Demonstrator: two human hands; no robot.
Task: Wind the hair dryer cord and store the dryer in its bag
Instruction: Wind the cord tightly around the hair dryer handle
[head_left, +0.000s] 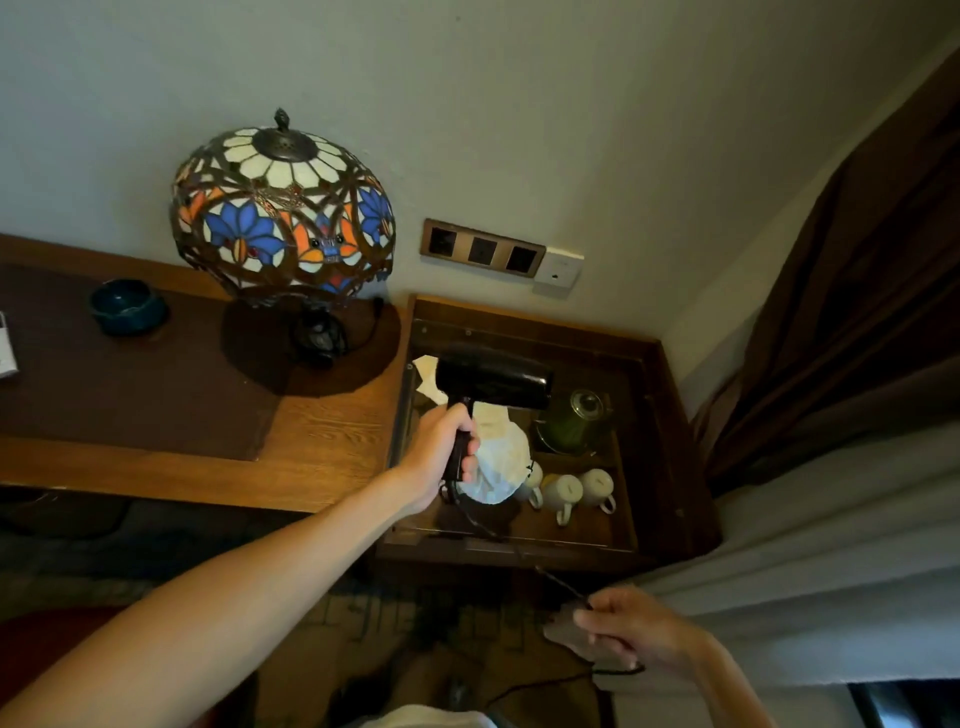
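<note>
Dryer (493, 382) hangs above the low table (670, 467), my left grip (441, 457) wrapped around its handle; my right grip (631, 631) pinches the cord (561, 584). White bag (501, 462) lies beneath.

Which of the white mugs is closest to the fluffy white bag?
The leftmost white mug in the row of three: it sits right against the white drawstring bag, partly hidden behind it. The middle white mug and rightmost white mug stand farther right.
</note>
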